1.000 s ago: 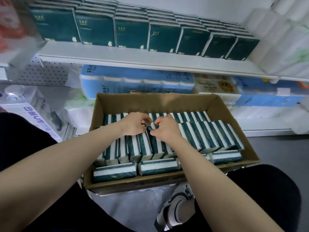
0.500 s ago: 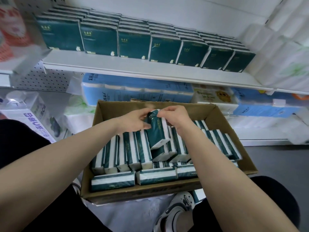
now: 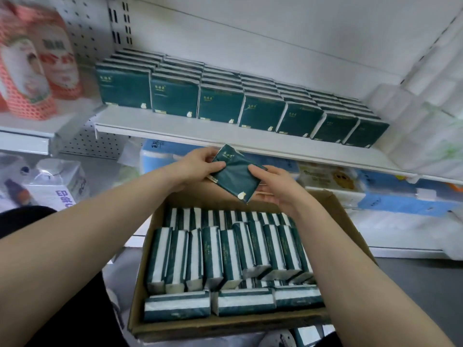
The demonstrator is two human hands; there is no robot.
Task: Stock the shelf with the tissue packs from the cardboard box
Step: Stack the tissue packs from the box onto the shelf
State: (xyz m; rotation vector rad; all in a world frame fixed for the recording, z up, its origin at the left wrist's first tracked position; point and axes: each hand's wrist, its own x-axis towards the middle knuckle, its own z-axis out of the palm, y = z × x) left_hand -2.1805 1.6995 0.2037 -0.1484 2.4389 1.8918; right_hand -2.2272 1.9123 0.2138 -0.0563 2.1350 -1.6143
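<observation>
A dark green tissue pack point(image 3: 234, 175) is held in the air between both hands, above the far end of the cardboard box point(image 3: 347, 219) and just below the white shelf's front edge point(image 3: 175, 132). My left hand point(image 3: 198, 166) grips its upper left corner. My right hand point(image 3: 278, 187) supports its right side from below. The box rests on my lap and holds several rows of green-and-white tissue packs point(image 3: 225, 254) standing on edge. On the shelf stand several rows of matching green packs point(image 3: 220, 103).
Red-and-white paper roll packs point(image 3: 37, 66) stand at the upper left. White roll packs point(image 3: 431, 116) are stacked at the right end of the shelf. Blue packages point(image 3: 400, 194) fill the lower shelf behind the box. A white shoe point(image 3: 278, 339) shows below the box.
Both hands pulled a green pack out of the box's middle row and lifted it up toward the shelf. The view tilted upward.
</observation>
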